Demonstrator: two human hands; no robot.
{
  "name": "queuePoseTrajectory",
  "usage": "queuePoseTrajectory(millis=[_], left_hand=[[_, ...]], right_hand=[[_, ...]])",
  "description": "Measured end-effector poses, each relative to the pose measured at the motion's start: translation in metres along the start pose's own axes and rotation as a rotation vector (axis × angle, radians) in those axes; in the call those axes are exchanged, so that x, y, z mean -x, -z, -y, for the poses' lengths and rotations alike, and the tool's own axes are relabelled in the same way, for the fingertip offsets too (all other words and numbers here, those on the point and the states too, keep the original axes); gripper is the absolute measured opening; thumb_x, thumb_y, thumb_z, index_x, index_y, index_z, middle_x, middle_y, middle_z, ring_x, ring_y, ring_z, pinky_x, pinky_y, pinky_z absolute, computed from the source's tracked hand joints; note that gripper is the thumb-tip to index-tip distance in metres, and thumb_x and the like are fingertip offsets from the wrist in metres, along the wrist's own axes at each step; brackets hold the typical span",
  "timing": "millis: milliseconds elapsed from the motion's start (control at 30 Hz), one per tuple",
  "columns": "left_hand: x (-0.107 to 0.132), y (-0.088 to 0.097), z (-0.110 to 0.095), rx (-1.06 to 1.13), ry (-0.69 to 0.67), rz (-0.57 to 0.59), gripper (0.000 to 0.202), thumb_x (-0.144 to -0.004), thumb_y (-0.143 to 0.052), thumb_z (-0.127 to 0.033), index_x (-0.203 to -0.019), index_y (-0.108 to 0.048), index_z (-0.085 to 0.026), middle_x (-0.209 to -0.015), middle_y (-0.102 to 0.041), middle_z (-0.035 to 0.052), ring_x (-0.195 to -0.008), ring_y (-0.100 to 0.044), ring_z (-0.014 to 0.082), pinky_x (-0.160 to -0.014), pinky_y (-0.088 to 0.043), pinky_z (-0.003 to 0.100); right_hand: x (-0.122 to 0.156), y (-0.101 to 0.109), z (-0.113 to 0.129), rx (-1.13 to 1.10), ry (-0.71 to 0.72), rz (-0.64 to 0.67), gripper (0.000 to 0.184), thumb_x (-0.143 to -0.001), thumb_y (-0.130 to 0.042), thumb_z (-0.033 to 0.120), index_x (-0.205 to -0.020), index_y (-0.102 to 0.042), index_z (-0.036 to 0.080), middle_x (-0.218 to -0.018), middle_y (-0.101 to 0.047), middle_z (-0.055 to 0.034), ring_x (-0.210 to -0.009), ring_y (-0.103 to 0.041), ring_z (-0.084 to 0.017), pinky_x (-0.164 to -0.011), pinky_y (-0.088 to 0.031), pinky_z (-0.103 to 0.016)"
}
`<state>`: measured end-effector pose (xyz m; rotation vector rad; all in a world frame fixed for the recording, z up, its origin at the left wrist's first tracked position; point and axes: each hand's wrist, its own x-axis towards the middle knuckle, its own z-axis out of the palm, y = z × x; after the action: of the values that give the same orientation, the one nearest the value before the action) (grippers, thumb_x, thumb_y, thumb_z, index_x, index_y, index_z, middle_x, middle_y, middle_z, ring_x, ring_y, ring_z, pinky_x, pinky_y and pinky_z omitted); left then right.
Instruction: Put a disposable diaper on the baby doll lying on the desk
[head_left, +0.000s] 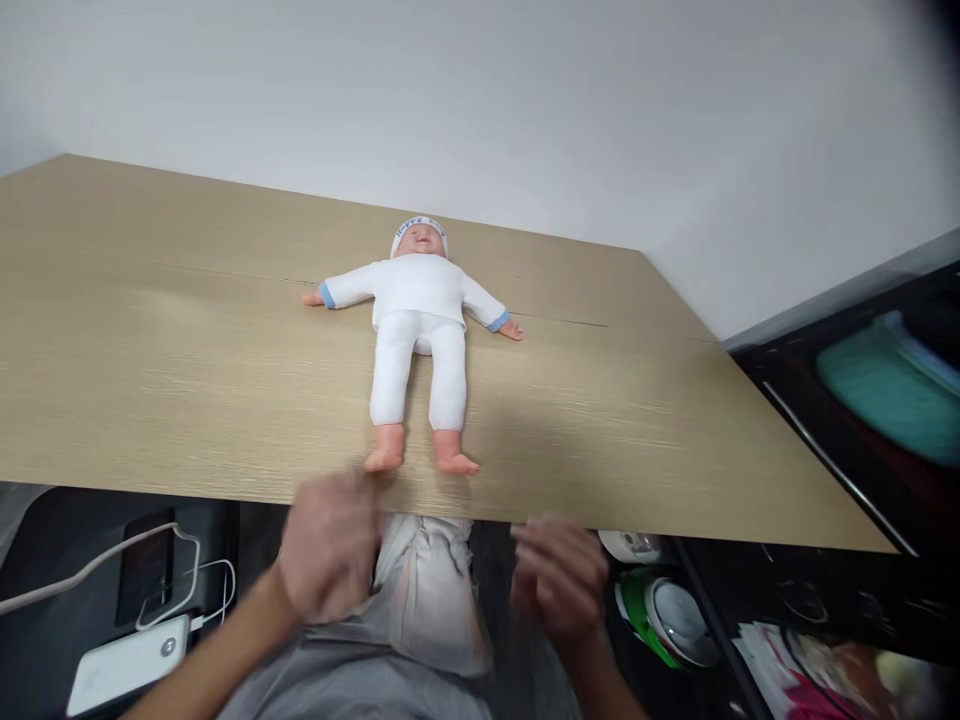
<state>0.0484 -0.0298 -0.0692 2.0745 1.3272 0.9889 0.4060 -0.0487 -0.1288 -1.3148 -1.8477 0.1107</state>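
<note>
Left hand (pixel 331 548) and right hand (pixel 561 578), blurred, curled, grip unclear, flank a diaper (pixel 435 605) near the doll (pixel 420 290)

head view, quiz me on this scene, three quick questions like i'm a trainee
1. Which is nearer the feet of the doll: the left hand or the right hand?
2. What colour are the doll's cuffs? a) red b) blue c) green
3. True or false: the doll lies face down on the tabletop.

Key: 1. The left hand. 2. b. 3. False; it lies face up.
</note>
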Motion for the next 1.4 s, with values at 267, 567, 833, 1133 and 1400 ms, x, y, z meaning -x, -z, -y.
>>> queuePoseTrajectory(millis=[267, 567, 833, 1133, 1400], left_hand=[[0.110, -0.141, 0.025, 0.586, 0.782, 0.070, 0.065, -0.088, -0.073, -0.084, -0.117, -0.069, -0.026, -0.117, -0.075, 0.0117, -0.117, -0.070, 0.0356, -0.110, -0.053, 0.051], [0.047, -0.160, -0.002, 0.859, 0.900, 0.165, 0.078, -0.056, -0.101, -0.077, -0.104, -0.070, -0.023, -0.099, -0.079, 0.0089, -0.113, -0.077, 0.0383, -0.106, -0.060, 0.048], [0.122, -0.044, -0.121, 0.891, 0.703, 0.259, 0.077, -0.079, -0.093, -0.069, -0.144, -0.073, -0.033, -0.153, -0.074, 0.0107, -0.149, -0.065, 0.0400, -0.127, -0.053, 0.054], [0.090, -0.021, -0.121, 0.820, 0.647, 0.050, 0.064, -0.084, -0.081, -0.081, -0.125, -0.083, -0.032, -0.133, -0.084, 0.0076, -0.129, -0.076, 0.0378, -0.117, -0.060, 0.047], [0.075, -0.041, -0.076, 0.850, 0.745, 0.066, 0.073, -0.084, -0.080, -0.085, -0.125, -0.084, -0.025, -0.127, -0.086, 0.0103, -0.124, -0.078, 0.0396, -0.113, -0.062, 0.051]], right_hand=[[0.119, -0.041, 0.023, -0.180, -0.670, 0.057, 0.037, -0.092, -0.076, 0.061, -0.125, -0.076, 0.045, -0.117, -0.084, -0.0065, -0.101, -0.084, -0.041, -0.089, -0.071, -0.067], [0.079, -0.060, 0.044, -0.629, -0.899, 0.236, 0.074, -0.079, -0.078, 0.089, -0.115, -0.076, 0.024, -0.113, -0.086, -0.0106, -0.110, -0.083, -0.036, -0.097, -0.067, -0.050], [0.099, 0.073, 0.161, -0.340, -0.605, 0.135, 0.048, -0.087, -0.086, 0.064, -0.126, -0.079, 0.037, -0.097, -0.084, -0.0064, -0.083, -0.081, -0.034, -0.071, -0.069, -0.043], [0.035, 0.052, 0.187, -0.469, -0.496, 0.184, 0.026, -0.098, -0.076, 0.054, -0.098, -0.067, 0.029, -0.072, -0.072, 0.0029, -0.061, -0.068, -0.021, -0.055, -0.053, -0.029], [0.040, 0.001, 0.156, -0.322, -0.518, 0.134, 0.041, -0.100, -0.075, 0.056, -0.126, -0.072, 0.024, -0.094, -0.082, -0.0056, -0.079, -0.077, -0.026, -0.070, -0.064, -0.036]])
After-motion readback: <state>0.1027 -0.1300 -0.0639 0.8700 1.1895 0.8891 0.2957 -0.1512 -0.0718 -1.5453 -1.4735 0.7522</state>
